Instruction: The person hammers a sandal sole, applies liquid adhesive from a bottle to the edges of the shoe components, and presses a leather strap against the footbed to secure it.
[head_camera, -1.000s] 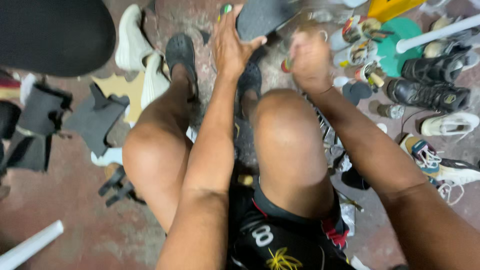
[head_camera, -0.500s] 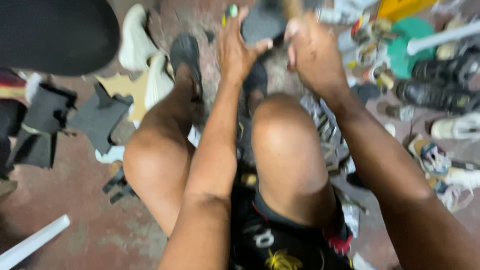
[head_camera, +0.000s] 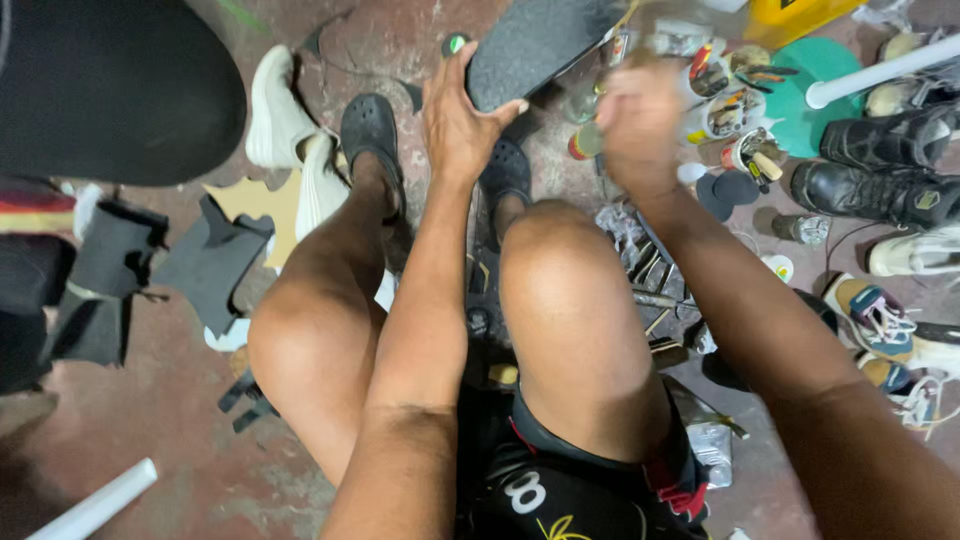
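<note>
Dark grey sole sheet (head_camera: 535, 45), one, in the left hand's (head_camera: 458, 125) closed grip; blurred right hand's (head_camera: 640, 125) grip unclear; two black boots (head_camera: 880, 165) nearby.

That dark sole piece (head_camera: 535, 45) is looking like matt, grainy rubber, kind of sandpapery on top. The clogs (head_camera: 372, 135) are showing as dull black foam plastic. The black boots (head_camera: 880, 190) are giving off a slight leather sheen, while the floor (head_camera: 150, 420) is coming across as rough, worn reddish concrete. White shoes (head_camera: 275, 115) are looking smooth and matt.
</note>
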